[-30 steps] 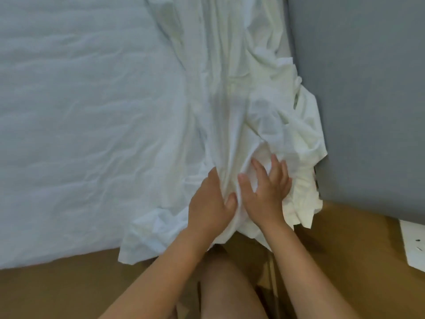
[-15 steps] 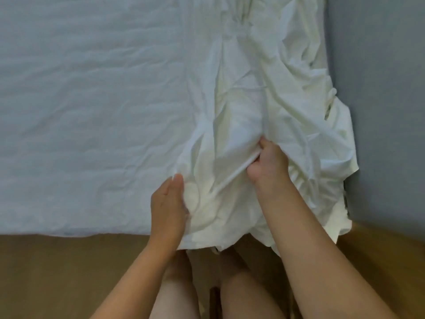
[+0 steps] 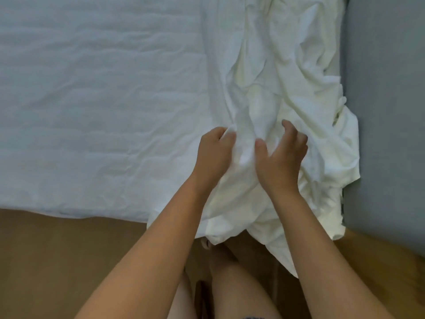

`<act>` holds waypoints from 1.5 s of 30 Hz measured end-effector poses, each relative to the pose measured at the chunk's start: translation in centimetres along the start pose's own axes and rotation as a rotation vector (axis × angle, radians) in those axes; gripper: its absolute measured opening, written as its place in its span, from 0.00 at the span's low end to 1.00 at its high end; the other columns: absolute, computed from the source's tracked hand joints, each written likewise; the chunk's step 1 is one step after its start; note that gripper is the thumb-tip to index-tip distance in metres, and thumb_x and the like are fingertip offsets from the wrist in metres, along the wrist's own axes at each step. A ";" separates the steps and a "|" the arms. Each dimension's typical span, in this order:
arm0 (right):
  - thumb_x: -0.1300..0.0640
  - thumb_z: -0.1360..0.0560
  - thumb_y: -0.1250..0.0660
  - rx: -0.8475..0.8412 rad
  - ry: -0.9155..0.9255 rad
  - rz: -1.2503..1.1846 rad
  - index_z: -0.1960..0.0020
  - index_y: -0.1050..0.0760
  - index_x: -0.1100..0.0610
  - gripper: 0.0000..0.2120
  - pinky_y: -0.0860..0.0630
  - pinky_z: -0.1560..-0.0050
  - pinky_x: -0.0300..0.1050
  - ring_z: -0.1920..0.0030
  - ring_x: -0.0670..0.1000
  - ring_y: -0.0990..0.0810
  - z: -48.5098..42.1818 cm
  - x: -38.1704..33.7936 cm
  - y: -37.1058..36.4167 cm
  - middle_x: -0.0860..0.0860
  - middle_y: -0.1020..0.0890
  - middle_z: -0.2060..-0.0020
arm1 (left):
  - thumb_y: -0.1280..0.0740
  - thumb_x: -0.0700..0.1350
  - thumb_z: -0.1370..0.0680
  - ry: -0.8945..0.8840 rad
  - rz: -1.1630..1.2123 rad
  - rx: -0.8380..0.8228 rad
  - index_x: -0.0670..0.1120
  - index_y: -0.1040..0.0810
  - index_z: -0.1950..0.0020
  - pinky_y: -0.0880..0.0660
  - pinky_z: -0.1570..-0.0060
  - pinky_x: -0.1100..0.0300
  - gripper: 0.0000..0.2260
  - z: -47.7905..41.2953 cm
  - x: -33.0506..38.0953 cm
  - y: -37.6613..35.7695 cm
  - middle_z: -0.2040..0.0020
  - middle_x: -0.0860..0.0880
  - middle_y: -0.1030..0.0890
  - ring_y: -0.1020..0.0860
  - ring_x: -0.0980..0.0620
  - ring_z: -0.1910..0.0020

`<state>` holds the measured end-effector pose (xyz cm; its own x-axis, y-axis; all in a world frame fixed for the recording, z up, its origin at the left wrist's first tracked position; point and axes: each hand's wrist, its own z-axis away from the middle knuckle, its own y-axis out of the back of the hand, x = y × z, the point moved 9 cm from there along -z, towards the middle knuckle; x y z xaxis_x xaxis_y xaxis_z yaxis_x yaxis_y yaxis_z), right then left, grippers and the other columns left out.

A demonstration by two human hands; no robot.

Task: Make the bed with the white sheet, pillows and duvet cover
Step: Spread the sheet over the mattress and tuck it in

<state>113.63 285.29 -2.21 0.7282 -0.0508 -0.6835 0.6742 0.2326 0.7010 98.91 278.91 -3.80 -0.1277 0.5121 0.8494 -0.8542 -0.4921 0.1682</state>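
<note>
While the sheet (image 3: 99, 100) lay spread at left, I had my left hand (image 3: 215, 155) pinching a fold of the bunched duvet cover (image 3: 282, 72), my right hand (image 3: 281, 155) splayed above it, gripping nothing; spreading remained, no pillows visible.

Wooden floor (image 3: 69, 261), grey upholstered panel (image 3: 386, 111)
</note>
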 end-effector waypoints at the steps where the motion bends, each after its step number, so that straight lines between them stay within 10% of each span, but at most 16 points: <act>1: 0.46 0.25 0.35 -0.095 0.015 -0.069 0.38 0.31 0.57 0.20 0.33 0.45 0.39 0.44 0.49 0.30 0.6 -0.5 -0.8 0.51 0.29 0.42 | 0.39 0.44 0.22 -0.008 0.006 -0.024 0.33 0.27 0.60 0.34 0.68 0.57 0.14 0.6 -0.1 -0.4 0.66 0.45 0.29 0.32 0.51 0.68; 4: 0.43 0.23 0.39 -0.445 -0.246 -0.403 0.55 0.24 0.58 0.17 0.26 0.60 0.38 0.59 0.47 0.21 3.0 -0.5 -4.7 0.51 0.20 0.60 | 0.42 0.44 0.20 0.034 -0.017 -0.058 0.33 0.27 0.55 0.29 0.64 0.55 0.14 2.2 -1.2 -0.8 0.63 0.44 0.26 0.28 0.50 0.64; 9: 0.55 0.18 0.45 -0.305 -0.780 -1.070 0.61 0.33 0.57 0.14 0.22 0.61 0.45 0.68 0.50 0.19 2.3 0.8 -4.8 0.53 0.18 0.71 | 0.39 0.49 0.20 0.375 0.499 0.163 0.45 0.22 0.51 0.23 0.55 0.57 0.11 3.0 -3.5 3.7 0.56 0.47 0.19 0.20 0.48 0.58; 15: 0.46 0.21 0.39 -0.791 -0.542 -0.512 0.43 0.23 0.59 0.18 0.21 0.44 0.54 0.49 0.54 0.17 7.1 -2.2 -7.2 0.55 0.16 0.51 | 0.35 0.46 0.23 0.597 0.408 -0.153 0.38 0.19 0.49 0.21 0.53 0.53 0.12 5.8 -3.1 1.7 0.55 0.42 0.16 0.17 0.44 0.57; 21: 0.54 0.20 0.42 -0.262 -0.422 -0.580 0.62 0.26 0.59 0.15 0.24 0.65 0.36 0.66 0.49 0.23 5.2 -3.7 -1.9 0.53 0.22 0.67 | 0.40 0.50 0.19 0.405 0.267 -0.048 0.41 0.23 0.40 0.22 0.52 0.57 0.16 5.8 -0.2 3.8 0.53 0.48 0.16 0.18 0.49 0.53; 25: 0.58 0.20 0.43 -0.035 -0.661 -0.904 0.62 0.28 0.57 0.14 0.26 0.60 0.45 0.61 0.51 0.24 4.5 -2.1 1.5 0.52 0.22 0.64 | 0.42 0.42 0.18 0.419 0.921 0.113 0.37 0.24 0.41 0.20 0.67 0.57 0.12 5.2 1.6 5.9 0.62 0.43 0.16 0.17 0.49 0.60; 27: 0.62 0.19 0.44 -0.179 -0.889 -1.377 0.53 0.24 0.59 0.10 0.21 0.55 0.53 0.51 0.56 0.20 4.8 -2.3 1.1 0.55 0.19 0.55 | 0.42 0.45 0.18 0.406 1.116 0.029 0.39 0.24 0.37 0.19 0.60 0.50 0.15 4.6 2.6 6.8 0.50 0.40 0.17 0.17 0.43 0.52; 31: 0.45 0.28 0.33 -0.666 -0.741 -1.264 0.38 0.23 0.59 0.24 0.19 0.51 0.54 0.46 0.57 0.18 6.9 -4.7 1.6 0.58 0.18 0.45 | 0.27 0.54 0.30 0.527 0.373 -0.455 0.42 0.18 0.48 0.21 0.52 0.51 0.18 7.2 1.9 4.9 0.47 0.44 0.17 0.18 0.45 0.51; 34: 0.52 0.29 0.28 -0.671 -0.714 -0.715 0.38 0.25 0.62 0.23 0.20 0.55 0.49 0.53 0.56 0.17 9.7 -3.0 0.8 0.57 0.17 0.50 | 0.32 0.44 0.23 0.400 -0.111 -0.210 0.39 0.23 0.53 0.25 0.52 0.53 0.08 5.3 0.9 8.0 0.54 0.42 0.21 0.22 0.44 0.56; 37: 0.60 0.23 0.34 -0.450 -0.709 -0.660 0.36 0.28 0.64 0.16 0.21 0.58 0.48 0.56 0.54 0.19 9.8 -1.9 1.0 0.56 0.19 0.52 | 0.41 0.39 0.19 0.384 0.596 -0.060 0.37 0.23 0.55 0.23 0.56 0.55 0.10 2.5 2.0 10.7 0.60 0.43 0.21 0.22 0.46 0.60; 40: 0.61 0.19 0.42 -0.189 -0.735 -1.084 0.32 0.30 0.62 0.16 0.23 0.47 0.51 0.46 0.56 0.21 8.7 -2.2 1.7 0.56 0.21 0.43 | 0.42 0.48 0.20 0.380 1.026 -0.257 0.36 0.16 0.58 0.20 0.54 0.54 0.20 1.8 4.8 10.6 0.56 0.41 0.16 0.18 0.42 0.53; 42: 0.62 0.18 0.45 -0.037 -0.762 -1.523 0.32 0.30 0.62 0.17 0.29 0.37 0.55 0.37 0.59 0.25 7.9 -2.9 2.1 0.59 0.23 0.37 | 0.32 0.56 0.27 0.414 0.760 -0.532 0.42 0.16 0.47 0.23 0.46 0.46 0.19 3.3 5.2 9.1 0.46 0.42 0.17 0.19 0.42 0.47; 45: 0.57 0.21 0.41 -0.144 -0.724 -1.695 0.37 0.24 0.62 0.16 0.28 0.38 0.57 0.37 0.60 0.25 8.2 -6.0 2.0 0.60 0.21 0.40 | 0.27 0.47 0.29 0.401 -0.335 -0.560 0.40 0.21 0.46 0.24 0.48 0.53 0.16 2.6 0.5 11.6 0.48 0.43 0.19 0.21 0.44 0.51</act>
<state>111.61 278.12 4.92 -0.7048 -0.6366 -0.3130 0.6641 -0.4370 -0.6067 90.26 271.64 -0.07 0.1012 0.8397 0.5335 -0.9938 0.1101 0.0152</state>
